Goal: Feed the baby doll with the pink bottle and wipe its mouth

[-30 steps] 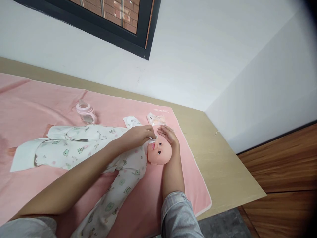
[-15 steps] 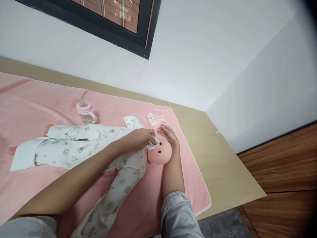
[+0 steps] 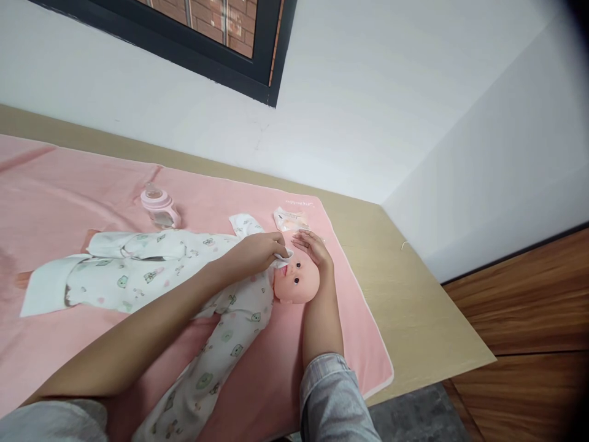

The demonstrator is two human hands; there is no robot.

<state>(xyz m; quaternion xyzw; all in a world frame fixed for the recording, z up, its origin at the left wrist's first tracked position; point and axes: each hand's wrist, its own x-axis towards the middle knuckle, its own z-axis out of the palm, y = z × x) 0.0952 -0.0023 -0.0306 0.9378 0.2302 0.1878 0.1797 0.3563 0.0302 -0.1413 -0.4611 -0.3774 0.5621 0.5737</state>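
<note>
A baby doll [image 3: 301, 283] in white printed pajamas lies on its back on a pink blanket [image 3: 105, 181], head toward the right. My left hand [image 3: 264, 250] reaches across its chest and pinches a small white wipe or tissue [image 3: 284, 258] against its face, beside the mouth. My right hand [image 3: 313, 247] rests along the far side and top of the doll's head, fingers stretched out and holding nothing. Just beyond that hand lies a small, soft plastic packet [image 3: 291, 219].
A pink baby bottle [image 3: 160, 207] stands on the blanket behind the doll's legs. The wooden tabletop [image 3: 414, 307] shows to the right of the blanket and along the wall. Above is a dark-framed window [image 3: 264, 55]; wooden panels [image 3: 529, 307] are at right.
My left hand has shifted slightly back with the wipe, away from the doll's nose, and the red mouth now shows. My right hand stays at the head.
</note>
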